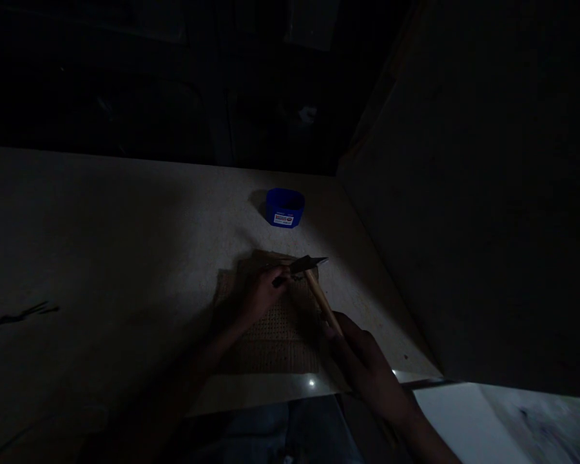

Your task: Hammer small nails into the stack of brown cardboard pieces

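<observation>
My right hand [360, 351] is wrapped round the wooden handle of a hammer [323, 299]. The hammer's dark metal head is raised near the fingers of my left hand [265, 293]. Those fingers are pinched together over a brown cardboard piece [275, 354] with rows of small holes. Something small and dark shows at the left fingertips, but the dim light hides what it is. Beyond both hands stands a blue plastic tub [284, 209] with a white label.
A pale tabletop [125, 258] carries the cardboard. Some thin dark objects [26, 314] lie far to the left. On the right a dark wall or panel [488, 225] rises along the table's edge. A white surface [457, 419] shows at the lower right.
</observation>
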